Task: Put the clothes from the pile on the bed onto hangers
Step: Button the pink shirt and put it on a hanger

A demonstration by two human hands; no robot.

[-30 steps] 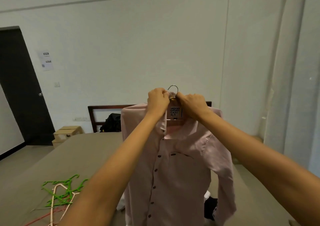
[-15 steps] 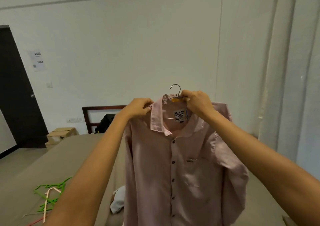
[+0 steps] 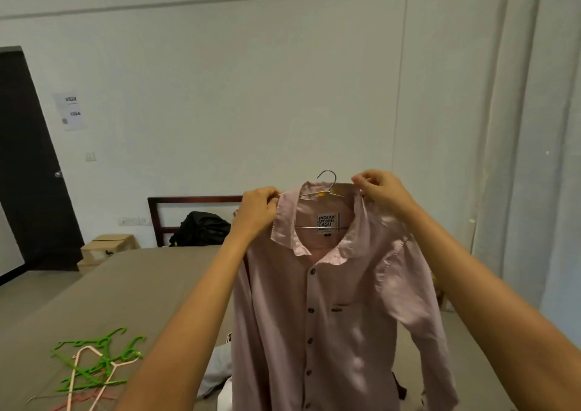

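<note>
Your left hand point(image 3: 256, 212) and right hand point(image 3: 379, 190), each in a pinch on the pink shirt point(image 3: 330, 316), hanger point(image 3: 328, 190) between.

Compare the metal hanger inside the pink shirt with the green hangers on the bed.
The metal hanger is thin silver wire; the green hangers look like thicker plastic. The metal hanger carries the pink shirt; the green hangers are bare. The metal hanger is held up, left hand and right hand gripping the shirt near its collar; the green hangers lie tangled on the bed. Both have hooks.
</note>
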